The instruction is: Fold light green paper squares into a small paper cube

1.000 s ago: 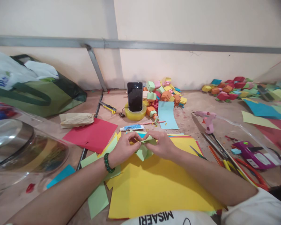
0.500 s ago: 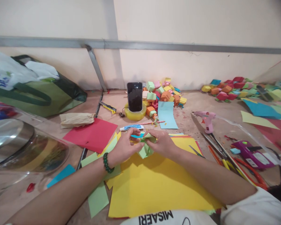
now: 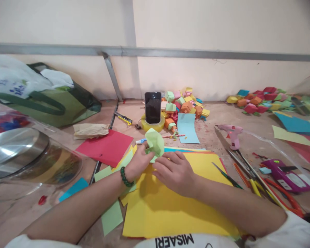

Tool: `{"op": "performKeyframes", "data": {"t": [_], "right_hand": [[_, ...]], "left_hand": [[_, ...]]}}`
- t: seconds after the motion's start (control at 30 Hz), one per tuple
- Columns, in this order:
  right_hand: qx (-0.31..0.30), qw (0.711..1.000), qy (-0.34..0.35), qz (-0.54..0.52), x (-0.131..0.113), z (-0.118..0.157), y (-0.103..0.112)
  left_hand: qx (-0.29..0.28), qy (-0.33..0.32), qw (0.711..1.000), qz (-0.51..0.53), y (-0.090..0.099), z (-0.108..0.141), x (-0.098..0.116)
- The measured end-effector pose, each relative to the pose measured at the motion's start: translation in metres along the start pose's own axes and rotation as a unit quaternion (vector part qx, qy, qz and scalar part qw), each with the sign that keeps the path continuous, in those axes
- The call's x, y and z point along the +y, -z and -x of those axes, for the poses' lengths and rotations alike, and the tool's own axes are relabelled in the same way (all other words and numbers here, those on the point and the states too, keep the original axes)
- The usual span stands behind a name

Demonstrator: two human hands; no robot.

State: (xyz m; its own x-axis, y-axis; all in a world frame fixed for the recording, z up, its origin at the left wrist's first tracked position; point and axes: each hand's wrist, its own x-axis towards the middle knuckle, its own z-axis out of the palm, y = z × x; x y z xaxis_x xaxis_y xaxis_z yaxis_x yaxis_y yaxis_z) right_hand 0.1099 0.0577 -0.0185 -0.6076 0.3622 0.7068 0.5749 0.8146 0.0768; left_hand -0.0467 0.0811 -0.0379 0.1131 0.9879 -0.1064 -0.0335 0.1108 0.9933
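A folded piece of light green paper (image 3: pixel 155 142) stands raised between my two hands, its upper part flared and curved. My left hand (image 3: pixel 141 160) pinches its lower left side; a dark green bead bracelet (image 3: pixel 126 176) circles that wrist. On the other side my right hand (image 3: pixel 177 172) has its fingers curled at the paper's lower right edge; the fingertips are partly hidden. Beneath both hands lies a stack of yellow paper sheets (image 3: pixel 181 210). Light green paper strips (image 3: pixel 112 217) stick out at the stack's left.
A phone (image 3: pixel 153 107) stands on a yellow tape roll (image 3: pixel 152 126). Behind it are piled colourful folded paper cubes (image 3: pixel 186 106). To the right lie a pink glue gun (image 3: pixel 232 132), scissors (image 3: pixel 227 175) and a purple power strip (image 3: pixel 286 175). A lidded jar (image 3: pixel 59 162) is at left.
The green paper has been turned upright and raised, showing its flared top. My right hand has moved lower, under the paper's right edge. The view has shifted slightly left.
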Motion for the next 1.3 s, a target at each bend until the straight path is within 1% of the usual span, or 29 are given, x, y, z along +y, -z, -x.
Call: {"op": "performKeyframes", "data": {"t": [0.07, 0.17, 0.3, 0.37, 0.5, 0.63, 0.73, 0.9, 1.07, 1.2, 1.3], "right_hand": [[-0.035, 0.999, -0.009, 0.022, 0.0, 0.004, -0.008], [-0.043, 0.999, -0.012, 0.031, 0.005, 0.008, -0.018], [-0.045, 0.998, -0.042, -0.008, 0.01, 0.007, -0.018], [-0.055, 0.997, -0.046, -0.026, 0.012, 0.006, -0.017], [-0.063, 0.997, -0.049, -0.016, 0.013, 0.006, -0.018], [-0.049, 0.998, -0.046, -0.003, 0.015, 0.008, -0.02], [-0.052, 0.998, -0.033, -0.019, 0.016, 0.009, -0.021], [-0.051, 0.998, -0.013, -0.045, 0.014, 0.012, -0.025], [-0.075, 0.996, -0.017, -0.05, 0.015, 0.012, -0.03], [-0.048, 0.998, -0.003, -0.035, 0.018, 0.013, -0.031], [-0.035, 0.999, 0.012, -0.007, 0.019, 0.012, -0.029]], "left_hand": [[-0.018, 0.035, 0.998, 0.053, -0.004, 0.003, 0.001], [-0.047, 0.07, 0.989, 0.119, -0.008, 0.007, 0.005], [-0.065, 0.078, 0.976, 0.195, -0.007, 0.008, 0.009], [-0.074, 0.08, 0.968, 0.226, -0.005, 0.008, 0.008], [-0.08, 0.093, 0.966, 0.229, -0.004, 0.008, 0.007], [-0.102, 0.103, 0.962, 0.23, -0.006, 0.01, 0.01], [-0.104, 0.097, 0.962, 0.232, -0.007, 0.011, 0.01], [-0.108, 0.11, 0.96, 0.235, -0.006, 0.01, 0.005], [-0.117, 0.091, 0.956, 0.252, -0.007, 0.01, 0.004], [-0.125, 0.1, 0.961, 0.227, -0.007, 0.012, 0.011], [-0.106, 0.113, 0.969, 0.195, -0.005, 0.013, 0.012]]}}
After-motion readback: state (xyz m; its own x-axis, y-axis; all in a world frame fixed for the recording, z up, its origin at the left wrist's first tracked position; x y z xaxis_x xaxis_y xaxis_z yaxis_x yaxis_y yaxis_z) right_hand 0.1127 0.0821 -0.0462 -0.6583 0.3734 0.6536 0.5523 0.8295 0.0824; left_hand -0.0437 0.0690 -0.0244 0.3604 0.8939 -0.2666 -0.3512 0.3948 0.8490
